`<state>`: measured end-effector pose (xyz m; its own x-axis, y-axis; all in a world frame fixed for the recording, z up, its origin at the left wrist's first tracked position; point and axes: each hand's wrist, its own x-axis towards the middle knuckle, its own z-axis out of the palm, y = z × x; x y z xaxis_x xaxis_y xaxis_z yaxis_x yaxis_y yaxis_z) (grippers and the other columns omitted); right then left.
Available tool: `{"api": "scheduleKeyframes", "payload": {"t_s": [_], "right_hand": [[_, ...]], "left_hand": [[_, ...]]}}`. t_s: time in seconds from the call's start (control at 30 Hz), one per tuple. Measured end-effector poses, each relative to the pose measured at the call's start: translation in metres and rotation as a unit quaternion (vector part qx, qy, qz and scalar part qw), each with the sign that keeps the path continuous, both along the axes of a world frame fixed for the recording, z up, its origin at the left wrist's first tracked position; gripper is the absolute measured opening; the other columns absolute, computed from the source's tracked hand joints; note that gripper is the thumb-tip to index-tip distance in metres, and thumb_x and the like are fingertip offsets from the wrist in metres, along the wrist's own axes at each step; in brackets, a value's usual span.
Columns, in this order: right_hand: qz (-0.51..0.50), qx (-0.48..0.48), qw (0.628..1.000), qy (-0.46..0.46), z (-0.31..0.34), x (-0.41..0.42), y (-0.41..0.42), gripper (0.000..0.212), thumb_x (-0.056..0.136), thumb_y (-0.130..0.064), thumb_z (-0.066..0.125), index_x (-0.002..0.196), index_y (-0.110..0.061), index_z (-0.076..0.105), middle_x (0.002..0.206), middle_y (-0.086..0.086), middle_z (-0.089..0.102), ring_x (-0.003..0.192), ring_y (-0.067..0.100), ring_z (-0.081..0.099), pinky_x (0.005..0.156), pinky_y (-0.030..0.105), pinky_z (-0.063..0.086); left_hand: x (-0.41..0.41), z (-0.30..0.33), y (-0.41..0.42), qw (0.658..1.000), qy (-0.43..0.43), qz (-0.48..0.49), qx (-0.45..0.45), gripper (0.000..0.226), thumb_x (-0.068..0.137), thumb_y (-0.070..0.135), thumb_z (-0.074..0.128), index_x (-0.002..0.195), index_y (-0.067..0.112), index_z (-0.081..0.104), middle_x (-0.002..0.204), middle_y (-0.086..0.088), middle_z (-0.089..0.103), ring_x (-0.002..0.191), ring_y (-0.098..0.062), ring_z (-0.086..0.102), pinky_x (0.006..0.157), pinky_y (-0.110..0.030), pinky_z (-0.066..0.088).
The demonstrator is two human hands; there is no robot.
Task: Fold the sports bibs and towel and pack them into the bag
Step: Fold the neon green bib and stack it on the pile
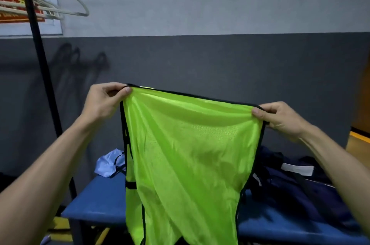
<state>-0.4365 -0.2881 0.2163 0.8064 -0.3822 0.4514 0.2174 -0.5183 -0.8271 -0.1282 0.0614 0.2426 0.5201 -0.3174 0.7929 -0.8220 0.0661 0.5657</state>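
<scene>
One sheer green mesh bib [186,144], black-edged

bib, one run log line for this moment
bib: held up, unfolded | left hand: pinches corner | right hand: pinches corner | bag: on bench

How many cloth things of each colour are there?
Green: 1, the bib held up by the left hand and right hand.
Pale blue: 1, the cloth on the bench.
Navy: 1, the bag.
Total: 3
</scene>
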Motion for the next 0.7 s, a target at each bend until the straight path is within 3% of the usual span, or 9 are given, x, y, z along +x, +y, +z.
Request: {"api": "scheduleKeyframes", "payload": {"t_s": [0.1,0.2,0.3,0.4,0.53,0.63,0.7], "right_hand": [[0.021,0.015,1.000,0.013,0.002,0.003,-0.006,0.065,0.057,-0.065,0.088,0.094,-0.012,0.082,0.103,0.011,0.078,0.095,0.016,0.073,0.087,0.027,0.059],[0.045,0.064,0.997,0.013,0.003,0.008,0.000,0.026,0.090,-0.031,0.069,0.082,-0.010,0.082,0.095,0.008,0.078,0.090,0.014,0.073,0.078,0.020,0.058],[0.012,0.091,0.996,0.007,0.002,0.018,0.000,0.031,0.099,-0.010,0.054,0.079,-0.005,0.077,0.084,0.006,0.076,0.080,0.012,0.072,0.074,0.020,0.057],[-0.054,0.037,0.997,0.028,-0.002,0.028,-0.005,0.020,0.098,-0.014,0.061,0.091,-0.004,0.077,0.092,0.003,0.079,0.089,0.008,0.073,0.083,0.024,0.055],[-0.145,-0.060,0.988,0.011,-0.004,0.038,-0.013,0.014,0.092,-0.021,0.073,0.083,-0.013,0.081,0.085,0.001,0.078,0.076,0.001,0.068,0.074,0.014,0.053],[-0.170,-0.091,0.981,-0.004,-0.007,0.045,-0.020,0.012,0.089,-0.024,0.076,0.081,-0.017,0.082,0.085,-0.001,0.078,0.078,0.006,0.067,0.080,0.024,0.050],[-0.169,-0.087,0.981,-0.027,-0.010,0.050,-0.024,0.008,0.087,-0.022,0.078,0.082,-0.016,0.081,0.088,0.000,0.079,0.081,0.007,0.068,0.081,0.024,0.053]], "left_hand": [[0.008,-0.008,-0.001,1.000,0.011,-0.005,-0.005,0.016,0.092,0.011,0.072,0.089,0.027,0.072,0.072,0.030,0.070,0.068,0.014,0.060,0.073,-0.004,0.048],[0.018,-0.015,-0.004,1.000,0.018,-0.008,-0.009,0.016,0.091,0.009,0.073,0.090,0.025,0.072,0.073,0.030,0.071,0.069,0.014,0.061,0.073,-0.004,0.047],[0.028,-0.020,-0.007,1.000,0.026,-0.012,-0.002,0.016,0.090,0.006,0.073,0.091,0.023,0.073,0.073,0.029,0.071,0.070,0.014,0.061,0.072,-0.003,0.047],[0.036,-0.025,-0.007,0.999,0.017,-0.034,0.030,0.017,0.089,0.003,0.073,0.093,0.019,0.074,0.076,0.024,0.074,0.072,0.011,0.063,0.073,-0.005,0.047],[0.049,-0.030,-0.008,0.990,-0.093,0.038,0.102,0.013,0.083,0.010,0.082,0.091,0.020,0.080,0.081,0.007,0.076,0.072,-0.001,0.066,0.072,-0.012,0.049],[0.053,-0.032,-0.010,0.965,-0.197,0.094,0.145,0.011,0.080,0.011,0.086,0.088,0.016,0.080,0.076,0.007,0.071,0.074,-0.008,0.065,0.066,-0.007,0.044],[0.056,-0.032,-0.012,0.966,-0.191,0.089,0.153,0.012,0.081,0.010,0.084,0.090,0.017,0.080,0.075,0.011,0.070,0.074,-0.010,0.064,0.065,-0.006,0.042]]}}
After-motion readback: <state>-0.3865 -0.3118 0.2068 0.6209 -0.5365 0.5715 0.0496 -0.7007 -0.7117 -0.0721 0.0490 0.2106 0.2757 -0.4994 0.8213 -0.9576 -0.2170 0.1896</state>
